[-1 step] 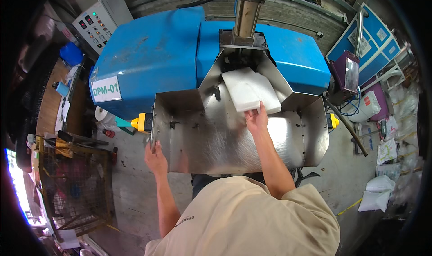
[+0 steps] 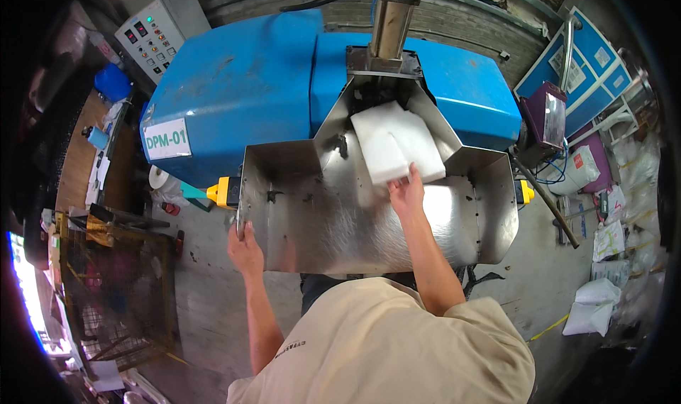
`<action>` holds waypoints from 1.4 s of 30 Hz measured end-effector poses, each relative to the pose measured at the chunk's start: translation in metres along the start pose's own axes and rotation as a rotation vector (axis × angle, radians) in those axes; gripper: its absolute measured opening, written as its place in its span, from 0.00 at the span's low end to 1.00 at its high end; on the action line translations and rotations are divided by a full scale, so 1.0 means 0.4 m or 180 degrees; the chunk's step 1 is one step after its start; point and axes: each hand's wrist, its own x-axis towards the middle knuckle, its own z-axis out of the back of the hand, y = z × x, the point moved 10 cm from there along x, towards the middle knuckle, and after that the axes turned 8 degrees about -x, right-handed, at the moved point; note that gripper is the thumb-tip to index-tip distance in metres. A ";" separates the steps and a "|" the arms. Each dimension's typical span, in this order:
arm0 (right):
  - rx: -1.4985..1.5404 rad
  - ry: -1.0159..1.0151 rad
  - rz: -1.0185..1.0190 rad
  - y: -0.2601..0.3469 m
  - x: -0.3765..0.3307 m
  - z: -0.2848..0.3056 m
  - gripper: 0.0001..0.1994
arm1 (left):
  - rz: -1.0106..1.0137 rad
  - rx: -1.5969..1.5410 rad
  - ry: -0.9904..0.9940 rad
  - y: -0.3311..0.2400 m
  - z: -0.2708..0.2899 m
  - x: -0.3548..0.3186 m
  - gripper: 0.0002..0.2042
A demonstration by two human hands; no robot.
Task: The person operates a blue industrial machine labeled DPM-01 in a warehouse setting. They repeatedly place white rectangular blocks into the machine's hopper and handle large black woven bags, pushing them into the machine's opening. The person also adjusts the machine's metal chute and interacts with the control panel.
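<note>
A white foam slab (image 2: 397, 138), with a fold or crease across its top, lies tilted in the narrow throat of a bare-metal feed tray (image 2: 340, 227). My right hand (image 2: 406, 195) grips its near edge, thumb on the top face and fingers underneath, partly hidden. At the tray's left wall, my left hand (image 2: 245, 251) is closed round the upright metal edge. Dark scraps stick to the tray's sides. Behind the slab, the throat runs into a dark opening beneath a metal cylinder (image 2: 390, 31).
A large blue machine (image 2: 241, 85) stands behind the tray. Yellow switch boxes (image 2: 225, 192) flank it. A control panel (image 2: 150, 46) is at the far left, a wire cage (image 2: 120, 297) at the left. White bags (image 2: 592, 308) sit on the floor at right.
The foam slab has shifted slightly, its near edge now a little lower and its crease more open. My right hand has moved marginally with it; my left hand stays put.
</note>
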 end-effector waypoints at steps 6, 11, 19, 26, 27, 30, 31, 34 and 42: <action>-0.0460 -0.0095 -0.0097 0.008 -0.235 0.096 0.28 | -0.0026 -0.0098 0.0007 -0.016 0.006 -0.003 0.12; -0.0302 -0.0073 -0.0567 -0.092 -0.325 0.169 0.28 | -0.0172 -0.0083 0.0058 -0.041 0.005 0.002 0.11; 0.0310 0.0054 0.0298 0.016 0.034 -0.043 0.27 | -0.0086 -0.0182 0.0073 -0.023 0.000 0.004 0.13; -0.0018 0.0477 0.0423 0.075 -0.102 -0.010 0.32 | -0.0100 -0.0023 -0.0039 -0.007 0.002 -0.002 0.13; -0.0093 0.0509 0.0470 0.088 -0.130 0.035 0.33 | -0.0127 0.0012 -0.0045 -0.007 0.006 0.000 0.13; -0.1173 -0.0407 0.1220 0.207 -0.262 0.171 0.30 | -0.0078 -0.0088 -0.0026 0.007 0.001 0.001 0.13; -0.1668 -0.0782 0.1558 0.258 -0.300 0.213 0.29 | 0.0041 -0.0236 -0.0004 0.025 -0.004 0.001 0.12; -0.2887 -0.0204 0.2450 0.369 -0.402 0.147 0.25 | 0.0159 -0.0380 0.0028 0.044 -0.008 0.004 0.11; -0.5983 0.0609 0.3157 0.464 -0.495 -0.133 0.27 | 0.0151 0.0062 0.0089 -0.020 0.004 0.006 0.12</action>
